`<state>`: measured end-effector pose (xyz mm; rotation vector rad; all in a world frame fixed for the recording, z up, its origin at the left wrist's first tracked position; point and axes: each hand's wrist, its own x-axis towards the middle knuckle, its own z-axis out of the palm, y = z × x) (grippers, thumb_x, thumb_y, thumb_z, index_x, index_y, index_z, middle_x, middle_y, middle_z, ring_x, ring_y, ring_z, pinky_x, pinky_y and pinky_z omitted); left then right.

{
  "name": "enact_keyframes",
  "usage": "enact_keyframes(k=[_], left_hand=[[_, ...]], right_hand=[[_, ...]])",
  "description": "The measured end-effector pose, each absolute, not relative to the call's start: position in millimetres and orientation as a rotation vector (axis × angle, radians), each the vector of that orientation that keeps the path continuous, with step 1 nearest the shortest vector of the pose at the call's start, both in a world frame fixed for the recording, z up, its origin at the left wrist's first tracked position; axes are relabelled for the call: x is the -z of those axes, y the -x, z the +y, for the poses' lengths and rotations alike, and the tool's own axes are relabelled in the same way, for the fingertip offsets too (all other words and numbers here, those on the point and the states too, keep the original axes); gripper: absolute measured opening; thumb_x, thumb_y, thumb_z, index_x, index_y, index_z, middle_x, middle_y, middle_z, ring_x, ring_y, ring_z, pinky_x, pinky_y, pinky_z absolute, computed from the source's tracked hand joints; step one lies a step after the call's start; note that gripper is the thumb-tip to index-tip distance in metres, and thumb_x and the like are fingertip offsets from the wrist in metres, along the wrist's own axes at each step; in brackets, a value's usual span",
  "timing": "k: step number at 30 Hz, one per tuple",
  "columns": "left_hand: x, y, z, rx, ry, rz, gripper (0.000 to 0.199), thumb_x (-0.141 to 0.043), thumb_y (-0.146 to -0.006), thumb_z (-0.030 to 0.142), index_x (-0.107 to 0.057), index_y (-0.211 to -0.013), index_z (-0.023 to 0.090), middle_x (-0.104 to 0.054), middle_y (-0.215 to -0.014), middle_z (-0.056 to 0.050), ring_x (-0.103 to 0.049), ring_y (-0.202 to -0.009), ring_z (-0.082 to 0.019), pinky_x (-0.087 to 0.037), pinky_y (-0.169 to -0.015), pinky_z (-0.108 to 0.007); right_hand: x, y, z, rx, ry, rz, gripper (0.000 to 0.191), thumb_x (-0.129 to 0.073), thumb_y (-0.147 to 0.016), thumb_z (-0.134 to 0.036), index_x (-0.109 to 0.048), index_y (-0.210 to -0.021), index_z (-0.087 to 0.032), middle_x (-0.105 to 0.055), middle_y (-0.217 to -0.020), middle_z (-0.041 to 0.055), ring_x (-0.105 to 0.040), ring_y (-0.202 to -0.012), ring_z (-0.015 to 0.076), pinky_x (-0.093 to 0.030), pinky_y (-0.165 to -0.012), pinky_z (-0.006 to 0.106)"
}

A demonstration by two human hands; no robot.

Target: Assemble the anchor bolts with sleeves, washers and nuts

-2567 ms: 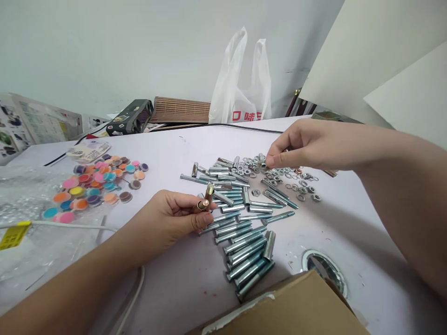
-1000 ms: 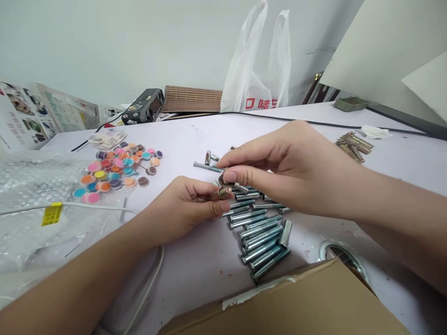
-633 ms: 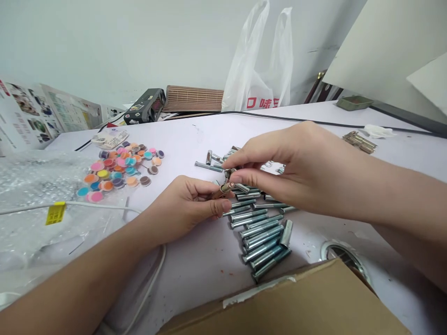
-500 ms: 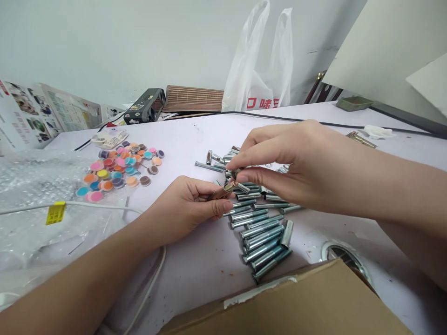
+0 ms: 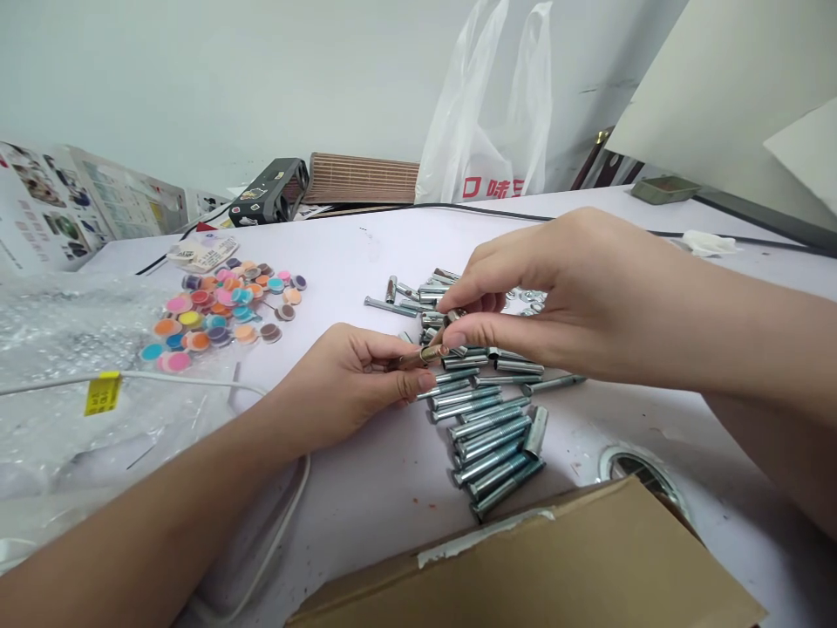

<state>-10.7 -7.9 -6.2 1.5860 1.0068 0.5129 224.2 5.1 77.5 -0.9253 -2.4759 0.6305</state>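
My left hand [image 5: 357,371] pinches a brass-coloured bolt [image 5: 432,352] between thumb and fingers, its threaded tip pointing right. Close to that tip, my right hand [image 5: 555,292] has thumb and forefinger closed on a small metal nut [image 5: 453,317], partly covered by the fingers. Whether nut and bolt touch is unclear. Below both hands lie several silver bolts [image 5: 492,433] in a rough column on the white table [image 5: 366,523]. A loose metal sleeve [image 5: 536,432] leans beside them. More sleeves and small nuts [image 5: 531,301] lie behind, partly hidden by my right hand.
A cardboard box [image 5: 536,567] stands at the near edge, with a roll of tape [image 5: 644,471] by it. Colourful round discs [image 5: 219,305] and bubble wrap [image 5: 58,375] are on the left, crossed by a white cable [image 5: 196,377]. At the back stands a white plastic bag [image 5: 458,148].
The bolt in my left hand has turned closer to level. My right hand has shifted slightly right with the nut, and more of the small nuts behind it show.
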Motion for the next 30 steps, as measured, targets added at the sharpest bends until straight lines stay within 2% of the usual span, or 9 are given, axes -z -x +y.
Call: enact_keyframes(k=[4, 9, 14, 17, 19, 22, 25, 27, 30], left_hand=[[3.7, 9.0, -8.0, -0.535, -1.590, 0.969, 0.029, -0.072, -0.087, 0.047, -0.076, -0.088, 0.019, -0.047, -0.073, 0.001, -0.036, -0.070, -0.009, -0.029, -0.061, -0.022], [2.0, 9.3, -8.3, -0.514, -1.610, 0.977, 0.036, -0.071, -0.088, 0.049, -0.069, -0.080, 0.014, -0.042, -0.069, 0.001, -0.034, -0.067, -0.009, -0.026, -0.059, -0.023], [2.4, 10.5, -7.1, -0.553, -1.502, 0.927, 0.027, -0.075, -0.085, 0.045, -0.075, -0.088, 0.018, -0.053, -0.075, 0.001, -0.042, -0.071, -0.010, -0.031, -0.063, -0.022], [2.5, 11.3, -6.6, -0.559, -1.472, 0.920, 0.025, -0.076, -0.085, 0.044, -0.077, -0.091, 0.020, -0.052, -0.071, 0.001, -0.043, -0.070, -0.009, -0.031, -0.062, -0.022], [3.3, 11.6, -6.9, -0.558, -1.490, 0.921, 0.025, -0.076, -0.085, 0.045, -0.078, -0.090, 0.021, -0.050, -0.070, 0.001, -0.041, -0.069, -0.009, -0.030, -0.062, -0.022], [5.2, 11.1, -8.0, -0.552, -1.517, 0.952, 0.028, -0.075, -0.085, 0.047, -0.077, -0.089, 0.020, -0.050, -0.072, 0.001, -0.039, -0.069, -0.009, -0.029, -0.061, -0.022], [6.1, 9.9, -8.5, -0.542, -1.547, 0.971, 0.029, -0.074, -0.086, 0.048, -0.077, -0.088, 0.018, -0.053, -0.075, 0.001, -0.040, -0.071, -0.009, -0.030, -0.062, -0.022], [5.4, 9.3, -8.5, -0.543, -1.562, 0.955, 0.025, -0.074, -0.086, 0.044, -0.078, -0.089, 0.020, -0.057, -0.077, 0.002, -0.043, -0.073, -0.009, -0.033, -0.064, -0.021], [3.6, 9.1, -8.5, -0.563, -1.582, 0.948, 0.021, -0.074, -0.087, 0.041, -0.078, -0.092, 0.021, -0.060, -0.080, 0.002, -0.047, -0.077, -0.010, -0.037, -0.068, -0.021]], right_hand=[[-77.0, -222.5, 4.5, -0.278, 0.906, -2.613, 0.036, -0.097, -0.097, 0.002, -0.073, -0.079, -0.018, -0.054, -0.071, -0.0049, -0.052, -0.055, 0.0211, -0.030, -0.045, 0.030], [-73.1, -219.1, 5.3, -0.141, 0.904, -2.614, 0.037, -0.094, -0.103, -0.006, -0.072, -0.076, -0.018, -0.049, -0.064, -0.0066, -0.047, -0.048, 0.0191, -0.025, -0.043, 0.030], [-76.7, -219.1, 3.8, -0.266, 0.725, -2.622, 0.025, -0.076, -0.095, 0.007, -0.071, -0.088, -0.017, -0.060, -0.085, -0.0015, -0.059, -0.071, 0.0269, -0.039, -0.059, 0.031], [-80.5, -221.7, 2.4, -0.420, 0.557, -2.610, 0.029, -0.068, -0.090, 0.011, -0.070, -0.099, -0.016, -0.062, -0.101, 0.0003, -0.060, -0.087, 0.0275, -0.044, -0.073, 0.032], [-81.2, -224.3, 2.7, -0.479, 0.534, -2.595, 0.032, -0.072, -0.089, 0.015, -0.071, -0.101, -0.015, -0.062, -0.105, 0.0008, -0.060, -0.090, 0.0265, -0.045, -0.077, 0.031], [-78.8, -227.6, 5.5, -0.414, 0.669, -2.579, 0.034, -0.085, -0.091, 0.015, -0.074, -0.093, -0.017, -0.063, -0.093, -0.0020, -0.061, -0.078, 0.0259, -0.043, -0.064, 0.032], [-74.2, -228.8, 8.3, -0.322, 0.814, -2.603, 0.035, -0.094, -0.098, 0.007, -0.074, -0.083, -0.018, -0.059, -0.077, -0.0045, -0.055, -0.058, 0.0218, -0.030, -0.047, 0.032], [-71.8, -228.4, 8.4, -0.302, 0.847, -2.613, 0.038, -0.095, -0.103, -0.001, -0.072, -0.078, -0.017, -0.053, -0.068, -0.0056, -0.048, -0.049, 0.0191, -0.023, -0.043, 0.031], [-71.3, -227.4, 5.4, -0.305, 0.852, -2.625, 0.054, -0.089, -0.111, -0.011, -0.060, -0.066, -0.018, -0.043, -0.058, -0.0068, -0.039, -0.042, 0.0169, -0.018, -0.042, 0.031]])
